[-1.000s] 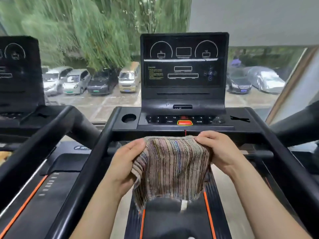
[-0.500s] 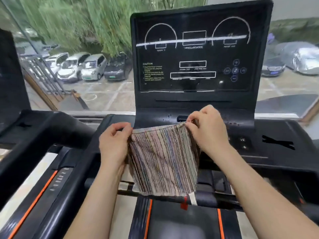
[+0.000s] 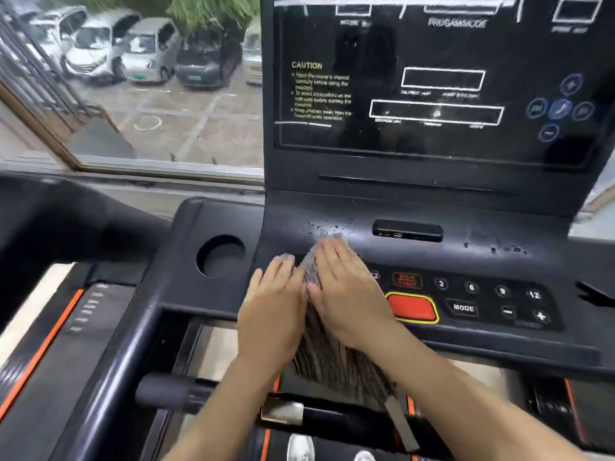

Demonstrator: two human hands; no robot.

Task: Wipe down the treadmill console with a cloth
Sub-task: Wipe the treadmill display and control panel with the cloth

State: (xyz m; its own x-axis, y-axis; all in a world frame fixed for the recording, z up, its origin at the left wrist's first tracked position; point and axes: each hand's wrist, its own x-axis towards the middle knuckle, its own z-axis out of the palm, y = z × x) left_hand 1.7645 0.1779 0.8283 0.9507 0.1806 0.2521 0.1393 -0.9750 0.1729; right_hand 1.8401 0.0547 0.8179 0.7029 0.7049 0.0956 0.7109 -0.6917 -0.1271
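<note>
The black treadmill console (image 3: 499, 331) fills the right half of the head view, with a dark screen (image 3: 432, 78) above a button panel and a red stop button (image 3: 412, 307). A striped cloth (image 3: 332, 364) lies on the panel's left part and hangs over its front edge. My left hand (image 3: 273, 304) and my right hand (image 3: 349, 294) lie flat on the cloth side by side, fingers together, pressing it onto the console. Most of the cloth's top is hidden under my hands. Small droplets or specks (image 3: 329, 227) dot the surface just beyond my fingertips.
A round cup holder (image 3: 221, 256) sits left of my hands. Number keys and a MODE key (image 3: 463, 307) lie to the right. A black handrail (image 3: 109, 377) runs down the left side. A window (image 3: 149, 94) shows parked cars. Shoe tips (image 3: 299, 447) show at the bottom.
The view has closed in on the console. My hands, which held the cloth stretched by its top corners in the air, have come together and pressed it flat on the button panel.
</note>
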